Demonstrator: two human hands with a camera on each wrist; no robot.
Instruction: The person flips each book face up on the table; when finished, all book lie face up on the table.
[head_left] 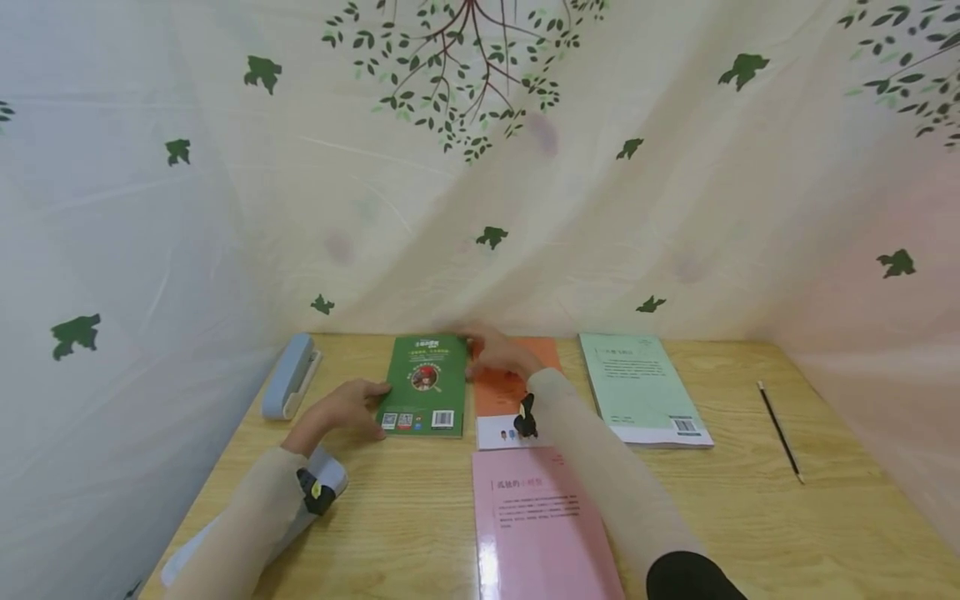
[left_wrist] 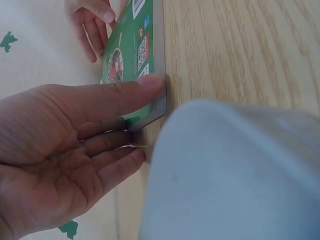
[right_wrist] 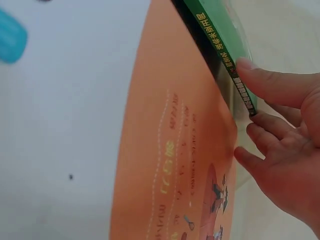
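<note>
A green book (head_left: 426, 385) with a round picture and barcodes lies at the back of the table, between my two hands. My left hand (head_left: 347, 410) grips its near left corner. The left thumb (left_wrist: 125, 95) lies across the page edge, and the other fingers curl in at the side. On the far right corner my right hand (head_left: 498, 352) holds the book, its thumb (right_wrist: 272, 82) on the cover's spine edge and its index finger at the corner. Beneath the right wrist lies an orange-and-white book (head_left: 495, 396), close beside the green one.
A pink book (head_left: 525, 517) lies in front, a mint-green book (head_left: 645, 387) at back right. Farther right is a pencil (head_left: 780, 432). A blue-grey stapler-like object (head_left: 291, 377) stands at back left. A pale blue case (head_left: 328, 471) lies under the left forearm. Patterned fabric hangs behind the table.
</note>
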